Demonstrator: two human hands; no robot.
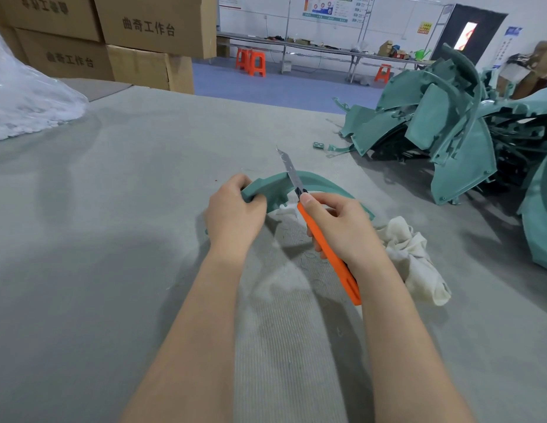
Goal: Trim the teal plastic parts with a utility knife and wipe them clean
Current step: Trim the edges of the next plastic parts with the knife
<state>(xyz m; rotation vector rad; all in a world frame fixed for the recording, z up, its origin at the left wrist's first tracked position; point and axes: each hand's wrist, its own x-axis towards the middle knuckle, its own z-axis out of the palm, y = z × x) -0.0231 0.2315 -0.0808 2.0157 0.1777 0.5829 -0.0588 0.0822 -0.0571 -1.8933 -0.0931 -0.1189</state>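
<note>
Mid-trim: left hand grips the curved teal part at its left end, right hand wrapped around the orange utility knife, blade on the near-center rim. Next probably a steady slice, then the rag at right.

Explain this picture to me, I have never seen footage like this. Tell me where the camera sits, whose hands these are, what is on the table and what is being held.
There is no machine here. The single picture comes from a wide-angle camera worn on a person's head, looking forward and down, so the two bare forearms belong to the wearer.

The left hand grips one end of a curved teal part. The right hand holds an orange utility knife, its blade extended and laid across the part's upper edge.

They work over a grey covered table. A crumpled white rag lies just right of the hands, partly under the part. Farther right is a pile of teal parts. Cardboard boxes stand at the far left.
</note>
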